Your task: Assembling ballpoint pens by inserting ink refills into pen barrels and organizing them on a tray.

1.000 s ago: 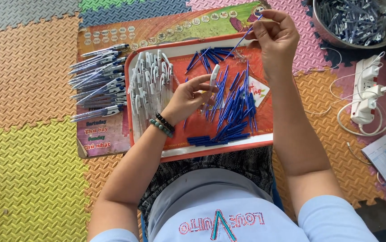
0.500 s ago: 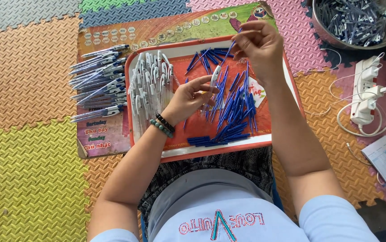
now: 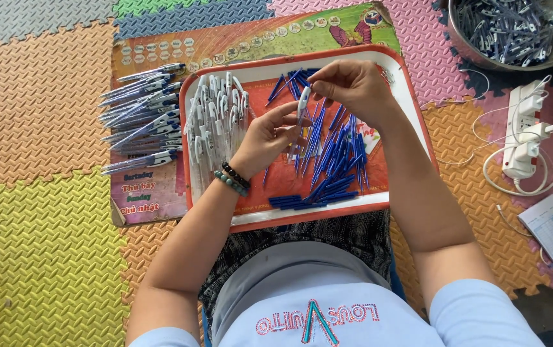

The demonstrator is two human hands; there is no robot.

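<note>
Over the red tray point(image 3: 405, 96), left hand point(image 3: 267, 138) and right hand point(image 3: 353, 83) each hold a pinching grip on one white pen barrel point(image 3: 303, 106). Blue refills point(image 3: 334, 160) remain at six o'clock; finished pens point(image 3: 141, 119) lie at nine.

Between my hands point(image 3: 270, 135) the tray point(image 3: 411, 96) is crowded: white barrels point(image 3: 215, 119) left, blue refills point(image 3: 331, 160) right. Free room is only above them.
</note>
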